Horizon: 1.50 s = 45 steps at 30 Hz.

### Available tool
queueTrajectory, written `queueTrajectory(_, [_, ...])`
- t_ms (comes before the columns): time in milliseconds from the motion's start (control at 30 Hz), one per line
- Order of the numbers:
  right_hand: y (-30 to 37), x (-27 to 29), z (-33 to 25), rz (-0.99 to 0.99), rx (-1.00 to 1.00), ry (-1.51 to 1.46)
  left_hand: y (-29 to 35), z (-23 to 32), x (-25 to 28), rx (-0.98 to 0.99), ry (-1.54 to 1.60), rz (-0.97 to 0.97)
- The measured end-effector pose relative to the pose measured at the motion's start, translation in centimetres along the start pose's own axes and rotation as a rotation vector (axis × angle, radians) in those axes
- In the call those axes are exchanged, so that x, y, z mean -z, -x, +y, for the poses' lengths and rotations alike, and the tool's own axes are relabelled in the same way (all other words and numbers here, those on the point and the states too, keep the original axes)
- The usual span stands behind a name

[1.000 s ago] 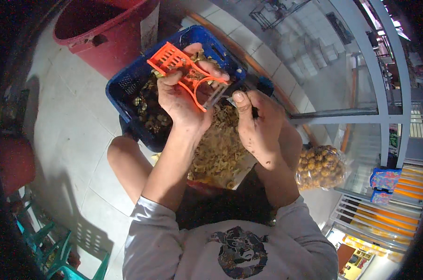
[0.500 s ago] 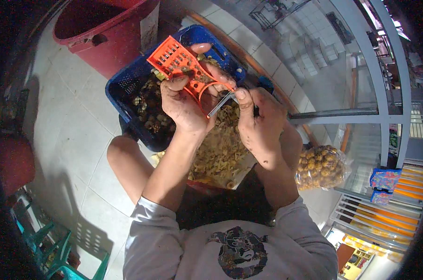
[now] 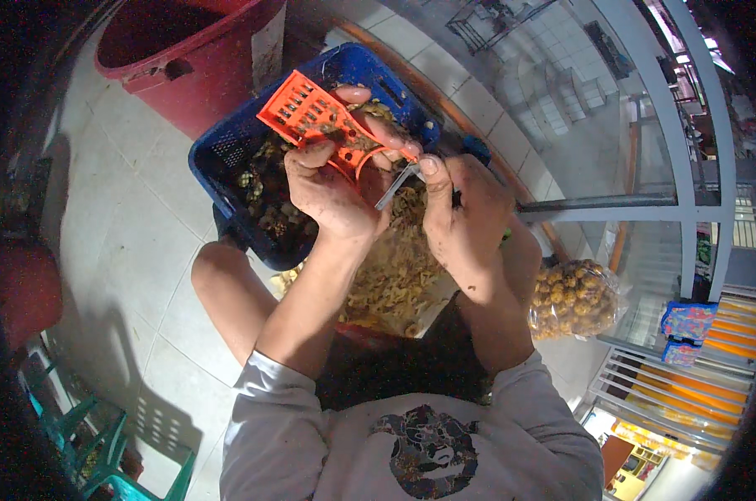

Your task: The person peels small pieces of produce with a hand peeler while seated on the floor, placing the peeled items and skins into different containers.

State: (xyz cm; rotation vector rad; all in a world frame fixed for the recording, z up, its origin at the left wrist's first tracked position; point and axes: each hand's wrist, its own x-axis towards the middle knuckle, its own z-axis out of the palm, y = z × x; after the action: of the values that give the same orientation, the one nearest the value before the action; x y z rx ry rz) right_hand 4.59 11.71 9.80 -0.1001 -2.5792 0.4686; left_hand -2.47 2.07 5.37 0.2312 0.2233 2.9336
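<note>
Already, pale scraps [image 3: 394, 275] lie heaped mid-frame and dark pieces [image 3: 269, 219] remain in the blue basket [image 3: 207, 171], while the left hand [image 3: 332, 196] grips an orange peeler [image 3: 323, 125], upper centre, its end apparently pinched by the right hand [image 3: 470, 209].

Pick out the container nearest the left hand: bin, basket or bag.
The blue basket: the left hand, holding the orange tool, overlaps it in view. The red bin stands beyond it, upper left; the clear bag lies to the right.

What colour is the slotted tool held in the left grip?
The slotted tool is bright orange, showing best in the head view.
</note>
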Motion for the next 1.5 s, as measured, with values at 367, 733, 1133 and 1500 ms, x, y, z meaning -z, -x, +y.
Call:
queueTrajectory(367, [1.1, -0.9, -0.3, -0.028, 0.132, -0.127, 0.1, -0.1, 0.5, 0.027, 0.133, -0.037])
queueTrajectory(733, [0.4, 0.3, 0.0, -0.015, -0.048, -0.087, 0.0, 0.2, 0.1, 0.066, 0.102, -0.077])
queueTrajectory(1133, [0.1, 0.5, -0.2, -0.027, -0.02, 0.074, 0.3, 0.4, -0.9, 0.019, 0.134, -0.033])
queueTrajectory(1500, [0.4, 0.3, -0.2, -0.029, 0.0, -0.016, 0.1, 0.1, -0.1, -0.003, 0.031, -0.077])
